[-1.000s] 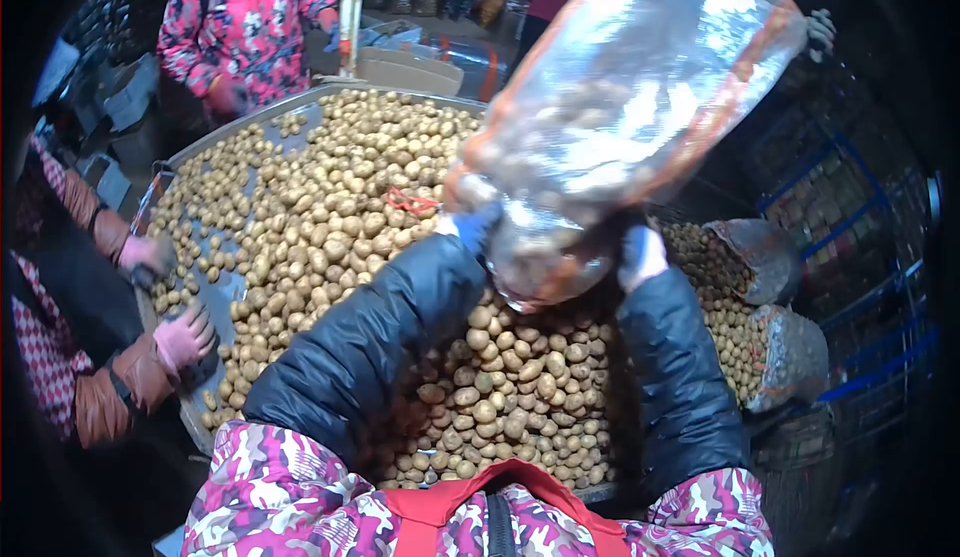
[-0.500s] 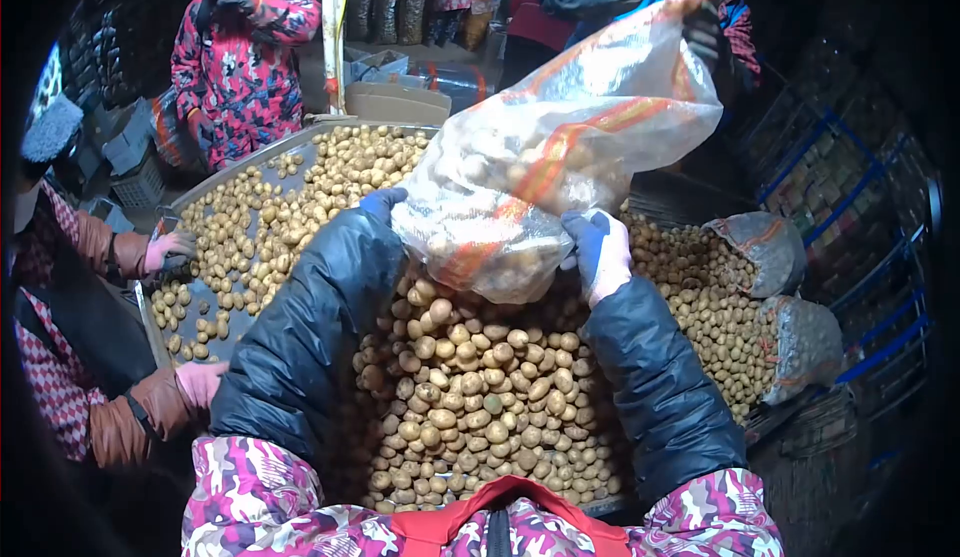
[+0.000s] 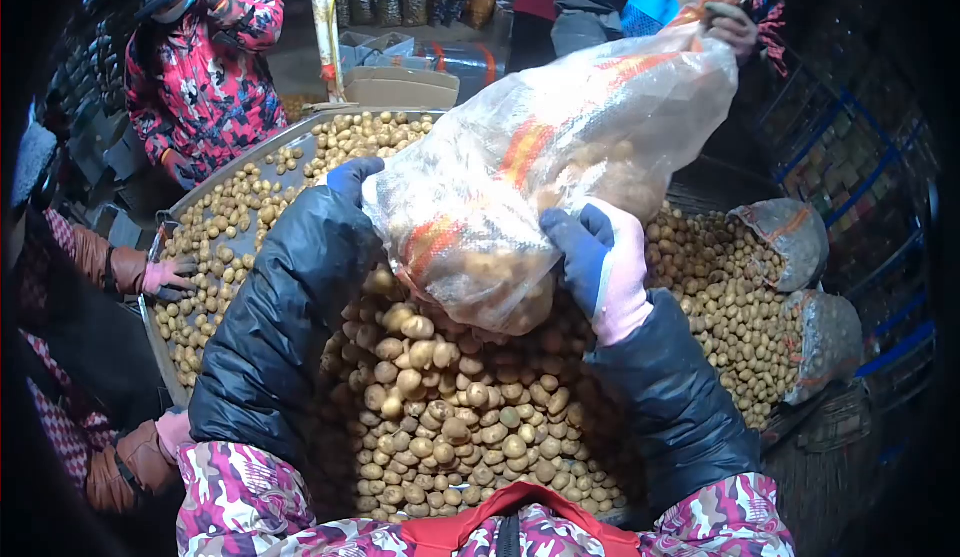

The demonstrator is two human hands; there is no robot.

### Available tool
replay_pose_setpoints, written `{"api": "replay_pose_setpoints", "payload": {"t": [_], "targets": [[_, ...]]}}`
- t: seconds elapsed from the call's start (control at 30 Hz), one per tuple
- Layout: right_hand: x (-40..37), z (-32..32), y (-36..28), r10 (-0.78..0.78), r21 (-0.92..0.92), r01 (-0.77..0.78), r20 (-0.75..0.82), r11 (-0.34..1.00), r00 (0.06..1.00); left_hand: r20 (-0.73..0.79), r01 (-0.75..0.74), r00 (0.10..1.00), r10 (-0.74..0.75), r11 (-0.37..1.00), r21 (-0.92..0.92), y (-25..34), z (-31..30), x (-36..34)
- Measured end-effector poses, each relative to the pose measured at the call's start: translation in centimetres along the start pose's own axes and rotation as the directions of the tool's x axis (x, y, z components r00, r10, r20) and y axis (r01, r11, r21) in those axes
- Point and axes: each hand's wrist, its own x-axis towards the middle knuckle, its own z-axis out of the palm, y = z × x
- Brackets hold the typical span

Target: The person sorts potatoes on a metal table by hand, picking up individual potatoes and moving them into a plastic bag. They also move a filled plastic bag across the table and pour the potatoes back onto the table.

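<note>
A translucent woven plastic sack (image 3: pixel 560 147) with orange stripes is tilted over a heap of potatoes (image 3: pixel 470 417), its lower end close above the heap. Potatoes show dimly through the sack. My left hand (image 3: pixel 352 179), in a blue and pink glove, grips the sack's left edge, partly hidden by my dark sleeve. On the sack's right side, my right hand (image 3: pixel 603 262) is closed on the plastic with bent fingers. Higher up, another person's gloved hand (image 3: pixel 730 29) holds the sack's gathered far end.
A metal sorting table (image 3: pixel 240 152) carries potatoes on the left, where a co-worker's gloved hand (image 3: pixel 170 275) rests among them. Another person (image 3: pixel 205 77) stands behind it. Two sacks (image 3: pixel 785 242) spill potatoes at right. A pole (image 3: pixel 325 27) and cardboard box (image 3: pixel 400 89) stand at the back.
The sack's lower end has dropped slightly and its upper part lies straighter towards the other person's hand. My right hand has a more bent grip. The whole view has shifted a little.
</note>
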Motion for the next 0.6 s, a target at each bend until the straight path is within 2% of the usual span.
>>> {"api": "replay_pose_setpoints", "payload": {"t": [0.03, 0.07, 0.1, 0.13, 0.17, 0.23, 0.3, 0.33, 0.37, 0.43, 0.5, 0.57, 0.6], "targets": [[-0.3, 0.2, -0.2, -0.047, -0.068, 0.048, 0.012, 0.997, 0.999, -0.056, 0.024, 0.998, -0.024, 1.000, 0.003, 0.1, 0.0, -0.2], [-0.9, 0.4, -1.1, -0.169, -0.135, 0.176, 0.065, 0.975, 0.984, -0.002, 0.070, 0.998, -0.070, 0.997, -0.022, 0.3, -0.8, 0.6], [-1.5, 0.9, -2.2, -0.212, -0.165, 0.227, 0.104, 0.960, 0.972, -0.004, 0.070, 0.998, -0.070, 0.997, -0.024, 1.0, -0.7, 0.4], [-1.8, 1.0, -3.8, -0.217, -0.159, 0.233, 0.113, 0.959, 0.970, 0.199, 0.065, 0.978, -0.064, 0.998, 0.001, 1.9, -0.5, 0.4], [-2.0, 1.1, -5.3, -0.218, -0.153, 0.235, 0.119, 0.960, 0.969, 0.393, 0.060, 0.917, -0.065, 0.998, 0.026, 2.8, -0.1, 0.0], [-1.2, 1.1, -7.3, -0.372, -0.011, 0.372, 0.025, 0.928, 0.928, 0.383, -0.057, 0.923, 0.045, 0.998, 0.020, 4.7, 4.2, -3.5], [1.6, 0.7, -8.8, -0.381, -0.010, 0.380, -0.011, 0.925, 0.925, 0.322, -0.251, 0.923, 0.210, 0.964, 0.091, 7.1, 7.2, -4.8], [3.2, 0.7, -8.9, -0.341, 0.043, 0.340, -0.004, 0.939, 0.940, 0.332, -0.586, 0.804, 0.493, 0.752, 0.302, 8.7, 7.2, -2.6], [4.0, 0.9, -8.3, -0.393, -0.012, 0.393, -0.006, 0.920, 0.920, 0.417, -0.797, 0.579, 0.701, 0.382, 0.467, 9.3, 6.3, -0.6], [3.6, 1.5, -7.2, -0.237, -0.194, 0.231, -0.010, 0.953, 0.971, 0.411, -0.710, 0.703, 0.581, 0.537, 0.455, 8.6, 4.0, -1.5], [4.7, 0.1, -1.6, -0.340, -0.410, 0.285, -0.066, 0.866, 0.938, 0.286, -0.520, 0.852, 0.439, 0.642, 0.564, 5.8, 1.5, -4.5], [4.7, -2.7, 3.0, -0.149, -0.571, 0.058, -0.115, 0.819, 0.982, 0.268, -0.425, 0.899, 0.346, 0.541, 0.726, 3.3, -3.7, -3.9], [4.4, -4.1, 5.9, -0.091, -0.543, -0.004, -0.148, 0.840, 0.985, 0.240, -0.424, 0.889, 0.389, 0.508, 0.749, 1.3, -6.8, -3.0]]}}
